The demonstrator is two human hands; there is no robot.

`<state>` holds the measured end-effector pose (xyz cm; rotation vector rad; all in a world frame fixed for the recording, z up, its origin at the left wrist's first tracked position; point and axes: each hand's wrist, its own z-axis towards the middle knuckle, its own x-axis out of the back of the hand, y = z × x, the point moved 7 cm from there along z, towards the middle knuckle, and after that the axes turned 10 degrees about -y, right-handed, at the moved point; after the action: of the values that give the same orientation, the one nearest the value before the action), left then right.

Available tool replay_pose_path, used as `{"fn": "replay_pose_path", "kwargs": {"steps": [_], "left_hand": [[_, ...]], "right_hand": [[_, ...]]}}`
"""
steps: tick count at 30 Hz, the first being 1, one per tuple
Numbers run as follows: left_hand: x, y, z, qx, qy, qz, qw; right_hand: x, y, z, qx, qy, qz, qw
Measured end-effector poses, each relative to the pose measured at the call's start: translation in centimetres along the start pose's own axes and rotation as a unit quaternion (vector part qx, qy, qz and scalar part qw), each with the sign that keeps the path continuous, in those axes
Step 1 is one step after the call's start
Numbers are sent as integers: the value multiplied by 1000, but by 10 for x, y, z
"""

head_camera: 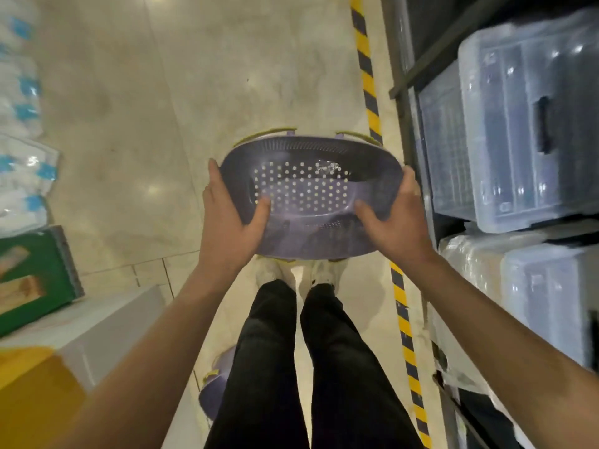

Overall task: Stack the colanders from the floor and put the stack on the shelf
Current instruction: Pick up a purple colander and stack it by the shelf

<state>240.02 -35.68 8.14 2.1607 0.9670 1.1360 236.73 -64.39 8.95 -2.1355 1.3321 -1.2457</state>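
A purple colander (308,196) with round holes in its base and yellow-green handles is held in the air above my feet, tilted so its underside faces me. My left hand (230,215) grips its left side, thumb on the base. My right hand (393,218) grips its right side the same way. Whether more than one colander is nested in it I cannot tell. Another purple colander (215,390) lies on the floor behind my left leg, mostly hidden. The dark metal shelf (405,89) stands along the right.
Clear plastic storage boxes (518,124) fill the shelf on the right. A yellow-and-black floor stripe (368,82) runs beside it. On the left are white packages (22,176), a green crate (39,273) and a white and yellow box (97,335). Beige floor tiles stretch ahead.
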Motion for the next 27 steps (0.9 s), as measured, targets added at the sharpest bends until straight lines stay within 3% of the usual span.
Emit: {"fn": "replay_pose_path", "kwargs": {"steps": [1,3,4,6,12,19,27], "left_hand": [[4,6,-9,-10,12,17,1000],[56,80,-49,-59,43,33,997],[58,79,-59,-55,47,38,997],[105,145,-98,-95,72,56,991],[167,226,-181,-139,129,93,977],[170,245,-222,-145,145,73,976],[183,259,-194,-156,43,171,972]], "right_hand": [[3,0,-5,-6,13,-7,1000],[53,-67,-40,29,19,-45,998],[55,-66,-47,25,24,-71,997],[102,-131,-86,97,45,-100,989],[165,-209,-173,188,71,-152,968],[172,-206,-225,173,97,-174,965],[159,-213,-246,80,158,-207,962]]}}
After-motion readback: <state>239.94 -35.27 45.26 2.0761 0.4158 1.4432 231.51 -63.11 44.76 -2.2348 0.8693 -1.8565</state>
